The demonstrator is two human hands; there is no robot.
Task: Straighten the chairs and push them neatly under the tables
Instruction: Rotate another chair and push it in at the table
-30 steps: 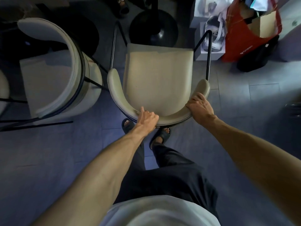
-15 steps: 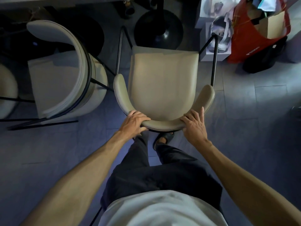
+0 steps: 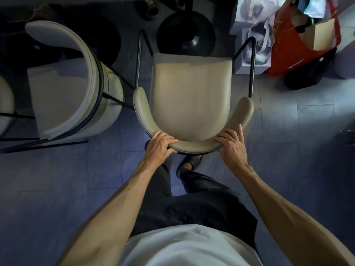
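A beige chair (image 3: 190, 96) with a curved padded backrest and black metal legs stands right in front of me, its seat pointing away toward a round black table base (image 3: 185, 33). My left hand (image 3: 160, 145) grips the left part of the backrest curve. My right hand (image 3: 231, 144) grips the right part, fingers over the top edge. A second chair (image 3: 76, 93) of the same kind stands to the left, turned at an angle, its backrest toward the first chair.
White boxes (image 3: 249, 45) and a red bag (image 3: 299, 41) full of items sit on the floor at the upper right, close to the chair's right legs. A black bag (image 3: 311, 73) lies beside them. Part of a third chair (image 3: 5, 104) shows at the left edge.
Both hands have slid inward along the backrest toward its middle. The chair now sits squarer to me and slightly farther forward toward the table base.
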